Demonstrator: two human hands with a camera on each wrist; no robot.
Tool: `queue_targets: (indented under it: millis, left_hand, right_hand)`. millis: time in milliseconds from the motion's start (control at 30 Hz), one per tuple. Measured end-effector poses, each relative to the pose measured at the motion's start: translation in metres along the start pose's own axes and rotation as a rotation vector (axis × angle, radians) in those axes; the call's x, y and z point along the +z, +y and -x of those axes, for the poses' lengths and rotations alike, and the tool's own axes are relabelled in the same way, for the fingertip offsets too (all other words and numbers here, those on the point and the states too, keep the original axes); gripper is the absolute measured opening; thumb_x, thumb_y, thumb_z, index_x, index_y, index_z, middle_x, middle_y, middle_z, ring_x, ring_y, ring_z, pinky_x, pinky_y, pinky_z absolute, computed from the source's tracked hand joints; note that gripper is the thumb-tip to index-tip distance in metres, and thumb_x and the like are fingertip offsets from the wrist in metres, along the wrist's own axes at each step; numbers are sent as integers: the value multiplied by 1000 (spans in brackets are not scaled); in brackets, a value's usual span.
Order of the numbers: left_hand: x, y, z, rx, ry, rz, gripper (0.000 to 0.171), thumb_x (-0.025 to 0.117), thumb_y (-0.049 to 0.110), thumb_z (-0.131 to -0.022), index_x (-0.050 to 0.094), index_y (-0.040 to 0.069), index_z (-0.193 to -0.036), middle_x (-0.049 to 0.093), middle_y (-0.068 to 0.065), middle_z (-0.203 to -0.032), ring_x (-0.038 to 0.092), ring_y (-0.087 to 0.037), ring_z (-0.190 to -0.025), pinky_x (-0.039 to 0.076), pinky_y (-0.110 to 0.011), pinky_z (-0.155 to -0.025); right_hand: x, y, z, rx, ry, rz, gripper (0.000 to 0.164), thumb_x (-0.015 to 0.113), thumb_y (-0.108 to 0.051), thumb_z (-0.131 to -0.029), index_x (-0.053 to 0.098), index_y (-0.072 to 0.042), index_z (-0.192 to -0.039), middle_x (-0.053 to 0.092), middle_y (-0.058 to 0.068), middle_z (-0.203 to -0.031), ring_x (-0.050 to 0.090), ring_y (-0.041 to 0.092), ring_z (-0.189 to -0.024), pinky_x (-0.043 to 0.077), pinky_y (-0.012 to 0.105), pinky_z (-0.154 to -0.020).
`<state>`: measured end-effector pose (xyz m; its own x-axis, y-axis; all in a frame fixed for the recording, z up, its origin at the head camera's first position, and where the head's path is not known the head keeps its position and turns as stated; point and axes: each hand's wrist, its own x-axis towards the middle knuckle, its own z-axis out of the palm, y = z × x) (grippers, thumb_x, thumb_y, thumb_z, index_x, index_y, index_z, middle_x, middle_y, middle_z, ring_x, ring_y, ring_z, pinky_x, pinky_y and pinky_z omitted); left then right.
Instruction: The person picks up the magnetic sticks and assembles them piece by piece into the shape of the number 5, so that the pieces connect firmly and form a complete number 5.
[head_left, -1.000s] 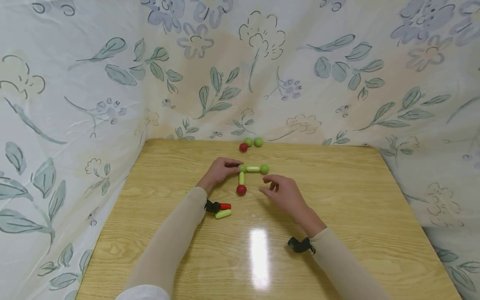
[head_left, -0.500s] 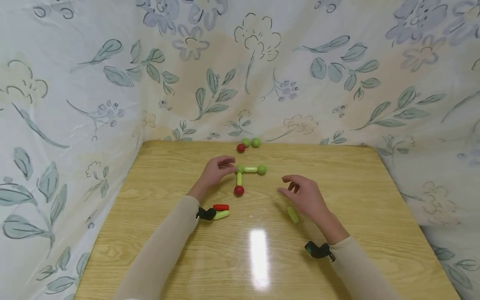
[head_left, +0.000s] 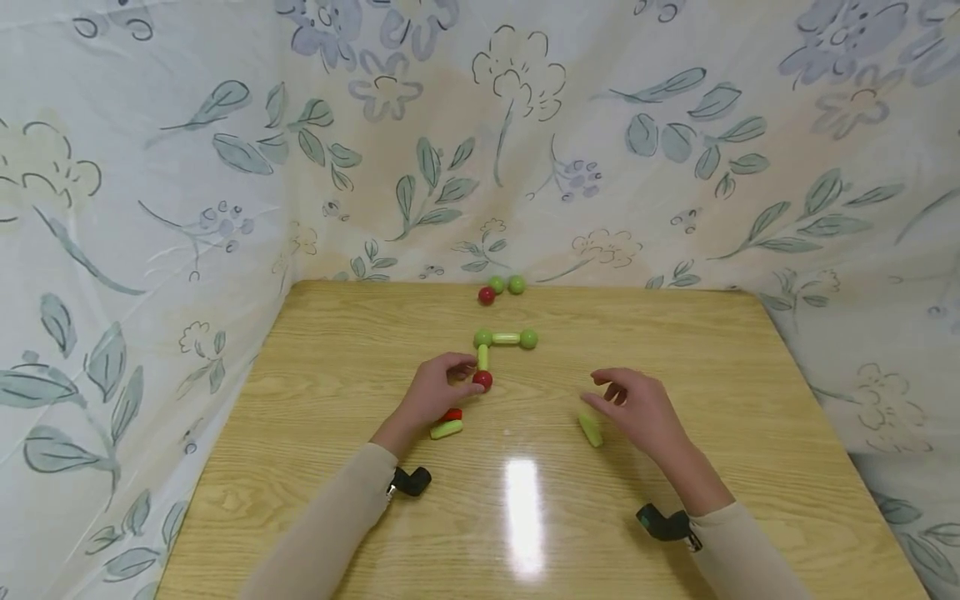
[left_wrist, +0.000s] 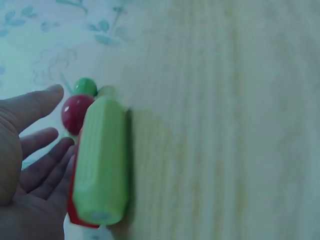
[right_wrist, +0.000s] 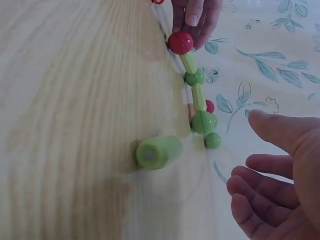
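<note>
A: Finding anything joined?

B: Finding one L-shaped chain (head_left: 483, 352) lying on the counter (head_left: 697, 358): running from a front red ball (head_left: 483, 381) along a near rod (head_left: 483, 362) to a corner ball (head_left: 483, 338), then turning along a far rod (head_left: 506, 338) to an end ball (head_left: 528, 338). Judging all five as connected.

A: Listing anything loose?

B: Listing six: a red rod (head_left: 453, 414) beside a lime rod (head_left: 446, 429), near the left hand (head_left: 432, 390); a pale green rod (head_left: 591, 432) just beside the right hand (head_left: 637, 408); a back red ball (head_left: 487, 296) with two green balls (head_left: 517, 285) at the back edge. Judging the assembly as only part done, leaving those unattached.

A: Recording hand states?

B: Recording the left at the front red ball, with fingers spread and thumb apart; not managing to tell touching from nearly touching. Recording the right with fingers loosely curved, pinching nothing.
</note>
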<state>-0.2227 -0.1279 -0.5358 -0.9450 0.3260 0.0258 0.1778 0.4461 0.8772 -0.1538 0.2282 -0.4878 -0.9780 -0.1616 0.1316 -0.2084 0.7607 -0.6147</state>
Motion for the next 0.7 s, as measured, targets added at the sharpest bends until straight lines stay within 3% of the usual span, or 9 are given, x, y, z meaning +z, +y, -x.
queue_targets:
  millis: [233, 467, 700]
  left_hand:
    - [8, 0, 3, -6, 36, -57, 44, 89, 17, -94, 73, 3, -132, 74, -4, -117, 69, -21, -107, 59, -40, -97]
    - [9, -1, 2, 4, 37, -69, 37, 90, 17, -93, 76, 5, -126, 74, -2, -110, 70, -18, -101, 60, -38, -92]
    - [11, 1, 2, -4, 46, -97, 34, 92, 19, -91, 77, 9, -121, 74, 0, -107, 68, -17, -99, 60, -38, -91]
  right_hand:
    - [1, 7, 17, 61, -30, -11, 45, 86, -32, -97, 77, 0, -128, 75, 8, -107, 66, 21, -88, 57, 40, -76]
    - [12, 16, 32, 114, -63, 25, 38, 87, -28, -96, 78, -1, -120, 72, 1, -97, 65, 18, -85, 58, 38, -75]
    - [23, 14, 40, 143, -82, -17, 34, 88, -23, -95, 78, 0, -118, 73, 1, -97, 65, 17, -85, 58, 37, -74]
